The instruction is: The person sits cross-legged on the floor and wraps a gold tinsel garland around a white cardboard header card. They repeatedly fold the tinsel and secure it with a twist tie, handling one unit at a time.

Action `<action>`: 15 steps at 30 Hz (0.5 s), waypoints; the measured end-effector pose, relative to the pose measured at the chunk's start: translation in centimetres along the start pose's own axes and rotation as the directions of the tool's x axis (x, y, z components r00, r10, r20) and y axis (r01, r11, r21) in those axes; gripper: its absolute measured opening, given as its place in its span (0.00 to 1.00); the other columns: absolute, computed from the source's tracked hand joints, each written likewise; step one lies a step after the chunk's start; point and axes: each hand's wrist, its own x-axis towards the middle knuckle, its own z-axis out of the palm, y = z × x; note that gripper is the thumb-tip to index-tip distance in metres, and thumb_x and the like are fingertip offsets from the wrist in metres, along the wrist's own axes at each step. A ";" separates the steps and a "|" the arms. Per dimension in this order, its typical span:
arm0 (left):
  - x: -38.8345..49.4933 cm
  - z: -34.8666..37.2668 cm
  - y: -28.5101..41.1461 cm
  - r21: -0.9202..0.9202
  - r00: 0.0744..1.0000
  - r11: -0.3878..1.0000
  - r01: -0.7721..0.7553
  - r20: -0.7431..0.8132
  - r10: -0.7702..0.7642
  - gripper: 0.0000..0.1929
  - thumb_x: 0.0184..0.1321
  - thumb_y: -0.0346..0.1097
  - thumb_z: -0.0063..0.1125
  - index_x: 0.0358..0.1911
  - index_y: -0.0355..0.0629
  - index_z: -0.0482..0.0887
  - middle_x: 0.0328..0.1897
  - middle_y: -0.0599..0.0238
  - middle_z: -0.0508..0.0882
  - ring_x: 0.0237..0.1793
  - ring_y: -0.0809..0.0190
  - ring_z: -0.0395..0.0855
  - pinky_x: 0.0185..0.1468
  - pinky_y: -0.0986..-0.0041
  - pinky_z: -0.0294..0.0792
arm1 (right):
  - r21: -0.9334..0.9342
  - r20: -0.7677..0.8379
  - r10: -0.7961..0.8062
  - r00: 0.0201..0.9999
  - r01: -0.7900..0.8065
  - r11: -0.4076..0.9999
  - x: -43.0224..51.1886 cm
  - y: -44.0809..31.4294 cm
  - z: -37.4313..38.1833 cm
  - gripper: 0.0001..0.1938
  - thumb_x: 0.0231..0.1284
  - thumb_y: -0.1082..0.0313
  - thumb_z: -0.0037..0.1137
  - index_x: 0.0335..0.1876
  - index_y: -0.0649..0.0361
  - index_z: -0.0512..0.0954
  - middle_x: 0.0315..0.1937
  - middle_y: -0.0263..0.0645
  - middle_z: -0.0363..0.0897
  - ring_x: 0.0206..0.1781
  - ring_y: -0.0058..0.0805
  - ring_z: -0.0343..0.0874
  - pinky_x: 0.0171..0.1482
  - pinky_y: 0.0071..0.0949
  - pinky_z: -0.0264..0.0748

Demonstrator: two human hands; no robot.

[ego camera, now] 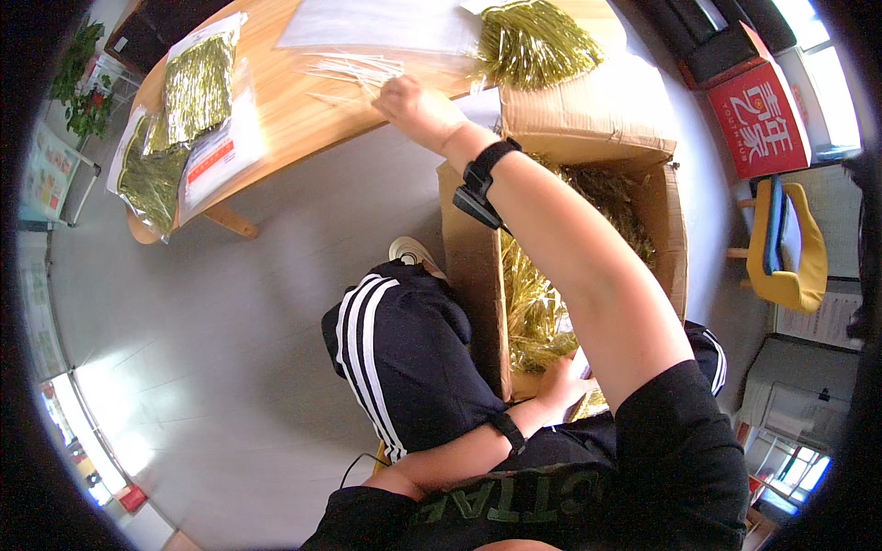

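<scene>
My right hand [412, 110] reaches over the wooden table, its fingers pinched together at the near end of a spread of thin white sticks or ties [351, 67]; whether one is between the fingertips cannot be made out. Low at the box, my left hand [566, 380] grips a bundle of gold tinsel with a white card edge [581, 363], partly hidden by my right arm. More gold tinsel [534, 296] fills the open cardboard box [505, 317] between my legs. A tinsel bunch with a white header [537, 45] rests at the table's edge, by the box flap.
Packaged gold tinsel [200, 93] and clear plastic bags [224, 155] lie on the table's left end. A large clear plastic sheet or bag [386, 24] spreads at the back. The box flap [586, 120] rises near the table edge. A yellow chair [803, 268] stands at the right.
</scene>
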 end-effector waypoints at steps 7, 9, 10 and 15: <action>0.5 0.2 -1.4 -0.088 0.999 0.995 0.046 0.009 -0.046 0.18 0.50 0.45 0.74 0.33 0.37 0.84 0.23 0.54 0.84 0.25 0.54 0.83 0.32 0.61 0.75 | 0.335 -0.052 0.650 0.758 -0.600 0.726 5.9 1.5 -5.0 0.07 0.59 0.64 0.61 0.31 0.55 0.87 0.24 0.45 0.83 0.24 0.45 0.80 0.35 0.38 0.79; 0.5 0.0 -1.4 0.027 0.995 0.995 0.091 0.049 -0.092 0.19 0.49 0.45 0.75 0.24 0.33 0.84 0.17 0.56 0.83 0.18 0.58 0.80 0.27 0.63 0.74 | 0.297 -0.144 0.630 0.763 -0.574 0.763 5.0 2.0 -7.9 0.08 0.61 0.62 0.64 0.37 0.57 0.88 0.23 0.40 0.84 0.23 0.32 0.80 0.31 0.31 0.77; 0.8 -0.3 -1.3 0.192 0.992 0.978 0.079 0.078 -0.095 0.19 0.48 0.45 0.76 0.23 0.34 0.84 0.15 0.58 0.82 0.17 0.60 0.78 0.26 0.63 0.73 | 0.397 -0.030 0.696 0.717 -0.631 0.667 3.3 2.7 -10.2 0.10 0.59 0.61 0.64 0.38 0.58 0.88 0.23 0.37 0.83 0.24 0.27 0.78 0.30 0.29 0.76; 0.8 -0.8 -0.2 0.115 0.976 0.974 0.194 0.073 -0.203 0.15 0.48 0.37 0.78 0.30 0.36 0.85 0.24 0.69 0.84 0.23 0.69 0.77 0.29 0.72 0.71 | 0.511 0.089 0.770 0.632 -0.693 0.509 -12.5 4.5 -21.9 0.10 0.61 0.61 0.67 0.36 0.61 0.87 0.22 0.32 0.83 0.24 0.21 0.77 0.29 0.21 0.74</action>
